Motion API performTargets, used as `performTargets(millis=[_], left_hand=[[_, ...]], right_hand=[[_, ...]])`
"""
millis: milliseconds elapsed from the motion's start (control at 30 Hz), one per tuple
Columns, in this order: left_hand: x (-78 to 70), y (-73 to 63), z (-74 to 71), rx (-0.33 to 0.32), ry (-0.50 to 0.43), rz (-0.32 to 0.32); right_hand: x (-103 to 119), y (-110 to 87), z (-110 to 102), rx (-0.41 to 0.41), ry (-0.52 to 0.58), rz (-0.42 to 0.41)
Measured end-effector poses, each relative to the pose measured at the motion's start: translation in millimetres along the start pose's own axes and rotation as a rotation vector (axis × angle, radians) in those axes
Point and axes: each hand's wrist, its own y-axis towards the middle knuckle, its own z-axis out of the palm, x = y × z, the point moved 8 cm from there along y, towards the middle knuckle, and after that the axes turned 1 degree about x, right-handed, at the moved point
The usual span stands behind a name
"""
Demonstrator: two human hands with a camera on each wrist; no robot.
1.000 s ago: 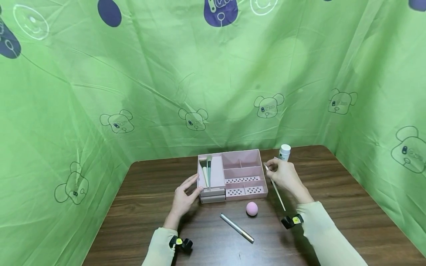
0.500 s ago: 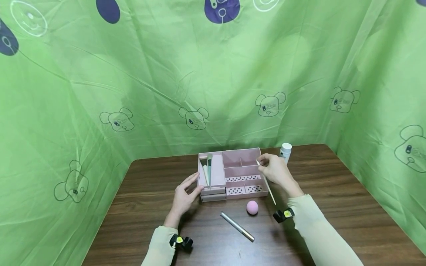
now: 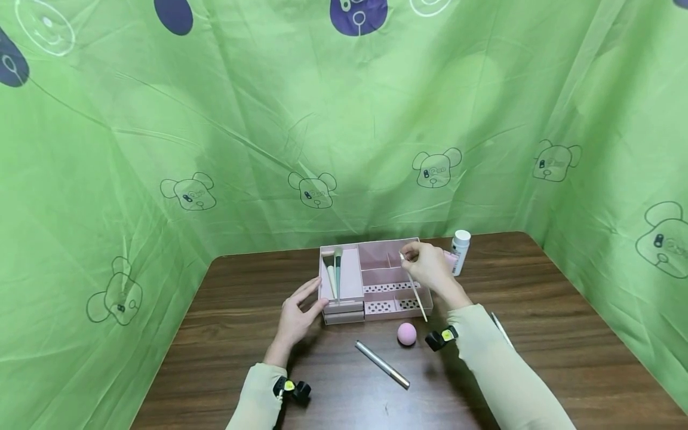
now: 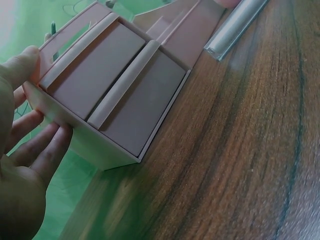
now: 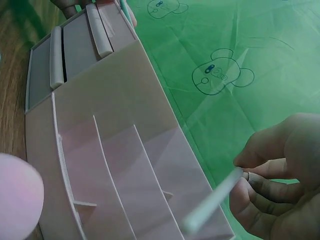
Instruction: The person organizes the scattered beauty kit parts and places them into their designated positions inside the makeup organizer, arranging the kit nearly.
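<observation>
A pink makeup organizer (image 3: pixel 349 286) stands on the table, with two drawers (image 4: pixel 100 70) at its left front. Two makeup brushes (image 3: pixel 338 275) lie in its top left tray. My left hand (image 3: pixel 294 319) rests against the organizer's left side, thumb at the top front corner and fingers spread along the outer wall (image 4: pixel 95 142). Between thumb and fingers, my right hand (image 3: pixel 427 266) pinches a slim, pale-handled makeup brush (image 3: pixel 416 297) over the right-hand compartments. Its handle (image 5: pixel 212 202) slants down toward the front; the fingers hide its head.
A silver tube (image 3: pixel 381 364) and a pink ball (image 3: pixel 407 334) lie in front of the organizer. Behind the right hand stands a white bottle (image 3: pixel 460 251), with a pink item (image 3: pixel 451 258) beside it. A thin white stick (image 3: pixel 502 330) shows past the right sleeve.
My right hand has carried the makeup brush leftward, from beside the organizer to over its right-hand compartments. The pink item and thin white stick have come into sight. My left hand stays put.
</observation>
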Motion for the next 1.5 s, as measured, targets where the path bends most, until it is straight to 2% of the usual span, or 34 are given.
performTargets(millis=[200,733,1100,1400,1500], left_hand=[[1.6,-0.1,1.5,0.008,-0.014,-0.011],[3.4,1.9,0.6,0.021,-0.026,-0.006],[9.7,1.0,3.2,0.044,-0.11,-0.059],[2.8,0.5,1.1,0.024,-0.026,-0.008],[2.7,0.6,0.4,0.021,-0.024,0.0]], right_hand=[[5,6.9,7,0.005,0.01,0.012],[29,23.6,20,0.014,0.036,-0.027],[45,36.3,38,0.068,0.058,-0.032],[55,42.7,51,0.086,0.06,-0.018],[57,44.8,56,0.094,0.055,-0.017]])
